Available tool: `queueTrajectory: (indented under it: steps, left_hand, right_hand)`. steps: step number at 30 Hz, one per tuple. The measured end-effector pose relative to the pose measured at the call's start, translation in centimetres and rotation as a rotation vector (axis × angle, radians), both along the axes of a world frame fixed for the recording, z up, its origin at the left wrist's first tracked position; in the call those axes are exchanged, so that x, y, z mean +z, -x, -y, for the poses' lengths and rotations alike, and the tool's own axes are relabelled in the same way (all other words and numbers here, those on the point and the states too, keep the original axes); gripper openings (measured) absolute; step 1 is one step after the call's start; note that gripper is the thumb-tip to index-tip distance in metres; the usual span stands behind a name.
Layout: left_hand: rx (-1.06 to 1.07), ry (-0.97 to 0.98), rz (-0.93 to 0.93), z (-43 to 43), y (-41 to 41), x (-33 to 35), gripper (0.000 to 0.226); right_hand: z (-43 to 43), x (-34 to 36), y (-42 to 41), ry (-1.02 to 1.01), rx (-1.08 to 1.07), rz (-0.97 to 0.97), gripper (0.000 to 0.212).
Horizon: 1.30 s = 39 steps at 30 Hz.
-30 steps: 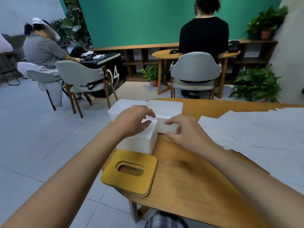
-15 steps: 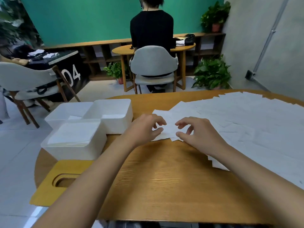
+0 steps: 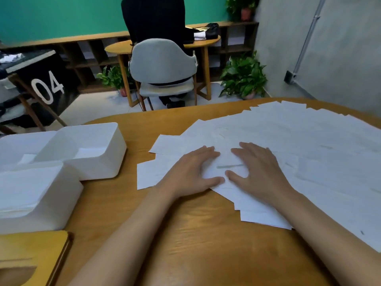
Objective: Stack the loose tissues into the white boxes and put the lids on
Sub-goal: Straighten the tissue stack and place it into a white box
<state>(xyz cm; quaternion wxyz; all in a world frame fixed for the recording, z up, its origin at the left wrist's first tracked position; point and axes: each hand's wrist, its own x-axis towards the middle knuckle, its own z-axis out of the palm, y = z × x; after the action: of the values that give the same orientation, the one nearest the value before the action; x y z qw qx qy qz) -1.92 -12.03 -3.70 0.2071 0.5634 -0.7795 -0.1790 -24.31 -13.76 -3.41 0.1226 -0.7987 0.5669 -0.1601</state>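
Both hands are laid flat on the near edge of the loose tissues (image 3: pixel 309 153), which are fanned in overlapping sheets across the right half of the counter (image 3: pixel 195 248). The left hand (image 3: pixel 191 172) and the right hand (image 3: pixel 261 174) are set just beside one another, thumbs almost meeting. The fingers (image 3: pixel 206 153) are held straight and slightly spread, pressed onto the paper, and nothing is gripped.

The white boxes are grouped at the left, well apart from the hands. The near box (image 3: pixel 41 203) is filled close to its rim, and the box behind it (image 3: pixel 92 153) holds only a few sheets. A yellow lid (image 3: pixel 28 256) lies at the lower left, and no box is lidded.

Risks are judged as follows:
- If the sheets are gathered by flat pressure alone, the thin paper is likely to be creased or dragged unevenly, and a skewed bundle would not drop squarely into a box.
- Neighbouring sheets may be pulled along by the overlap and scattered, possibly off the counter edge.
- Should more be added to the near box, the lid is unlikely to be seated properly
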Motion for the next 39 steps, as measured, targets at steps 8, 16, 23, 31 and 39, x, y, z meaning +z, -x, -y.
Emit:
queueTrajectory:
  steps: [8, 16, 23, 31, 39]
  left_hand:
    - [0.089, 0.142, -0.032, -0.8, -1.5, -1.3, 0.053]
    - [0.152, 0.318, -0.131, -2.1, -3.1, -2.1, 0.018]
    - [0.199, 0.298, -0.55, -3.9, -4.0, 0.7, 0.008]
    - [0.31, 0.094, -0.801, -3.7, -7.7, 0.4, 0.037]
    - [0.406, 0.195, -0.636, -3.9, -6.6, 0.3, 0.023]
  right_hand:
    - [-0.7, -1.2, -1.8, 0.032, 0.034, 0.009, 0.092]
    - [-1.0, -1.6, -4.5, 0.191, 0.062, 0.081, 0.056]
    - [-1.0, 0.8, -4.5, 0.176, 0.156, 0.556, 0.009]
    - [-1.8, 2.8, -6.3, -0.285, 0.3, 0.967, 0.069]
    - [-1.1, 1.5, -6.2, -0.223, 0.234, 0.825, 0.029]
